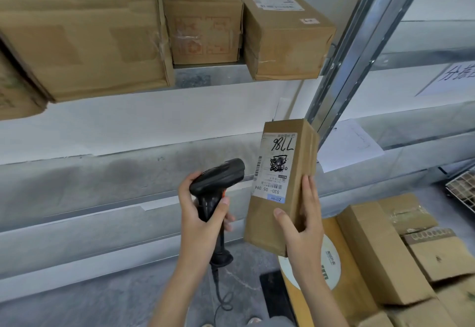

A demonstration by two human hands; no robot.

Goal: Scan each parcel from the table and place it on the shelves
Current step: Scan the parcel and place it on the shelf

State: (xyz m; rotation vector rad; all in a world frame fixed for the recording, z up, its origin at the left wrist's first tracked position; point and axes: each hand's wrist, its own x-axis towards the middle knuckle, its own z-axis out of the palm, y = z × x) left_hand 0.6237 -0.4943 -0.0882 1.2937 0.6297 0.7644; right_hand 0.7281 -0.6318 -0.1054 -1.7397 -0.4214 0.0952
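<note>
Tall narrow cardboard parcel [281, 187] held upright in the air, right of centre, in front of the shelving. White shipping label [273, 167] on its facing side, with handwritten black digits, a scribbled-over patch and barcodes; the print reads upside down from here.

Right hand [302, 226] grips the parcel low down: thumb on the labelled face, fingers wrapped up the right-hand side panel. Grip clenched on the parcel.

Left hand [199, 213] grips a black handheld scanner [217, 187] by its handle, fingers curled round it. Scanner head points right, toward the label, just beside the parcel's left edge but apart from it. Its black cable [221, 293] hangs from the handle base and curls below.

Behind the hands, empty-looking grey metal shelves [102, 180] run left to right. One metal shelf [210, 73] above carries three parcels: a large brown carton [84, 38] at left, a smaller taped carton [203, 18] with faded red print in the middle, and a labelled carton [285, 31] at right, overhanging the shelf's near edge.

A metal upright [359, 43] slants up to the right of the held parcel. A sheet of white paper [349, 144] lies on the shelf beyond it.

Near right, below the held parcel, more brown cartons [380, 252] lie packed together. Wire basket corner [462, 193] at far right edge.
</note>
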